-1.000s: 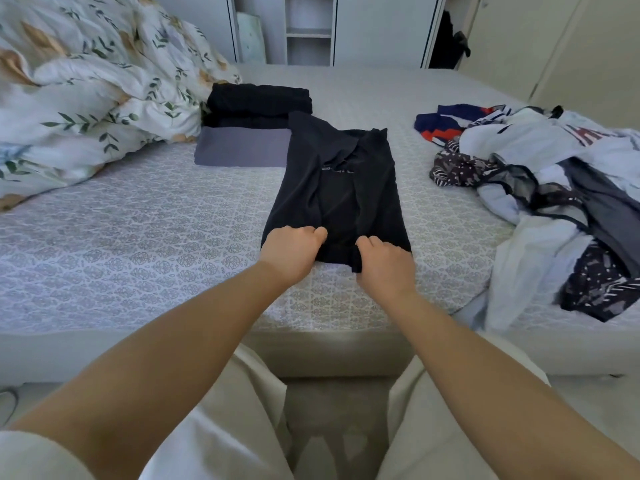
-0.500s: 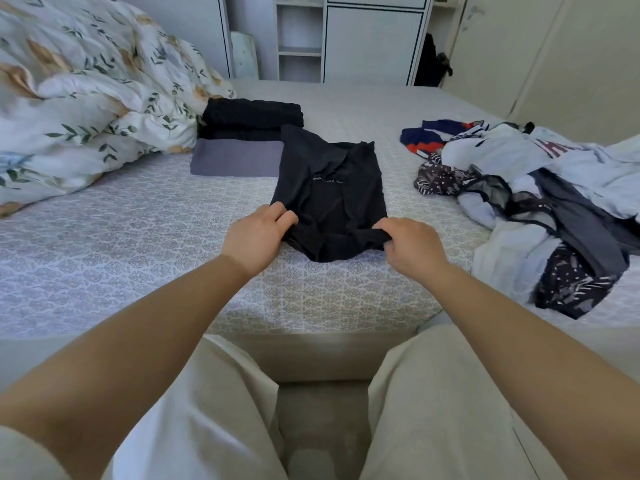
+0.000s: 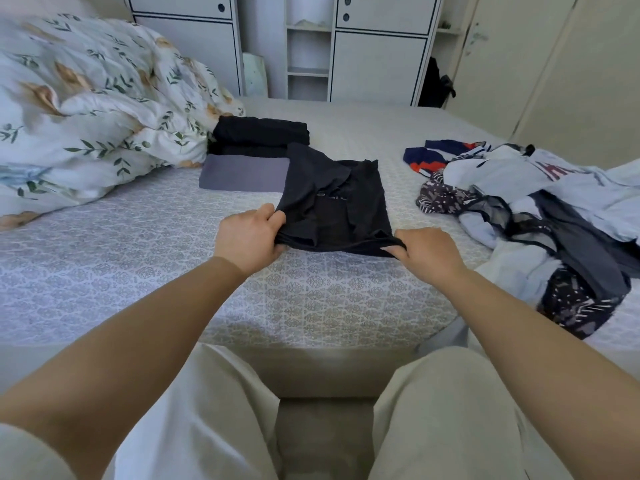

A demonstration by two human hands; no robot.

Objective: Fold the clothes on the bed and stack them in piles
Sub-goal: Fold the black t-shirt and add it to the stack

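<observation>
A black garment (image 3: 337,206) lies partly folded in the middle of the bed (image 3: 138,265). My left hand (image 3: 251,237) grips its near left corner. My right hand (image 3: 427,252) pinches the near right corner, and the near edge is lifted a little off the sheet between them. Behind it sits a pile of folded clothes (image 3: 258,147): black pieces on top of a grey one (image 3: 242,174). A heap of unfolded clothes (image 3: 540,209) in white, navy and patterned fabric spreads over the right side of the bed.
A bunched floral duvet (image 3: 86,116) fills the left back of the bed. White cabinets with shelves (image 3: 308,50) stand behind the bed. My knees in light trousers (image 3: 221,410) are at the bed's near edge.
My hands have moved apart from the middle of the hem to its two corners. The near edge has been carried forward over the garment, which now looks shorter.
</observation>
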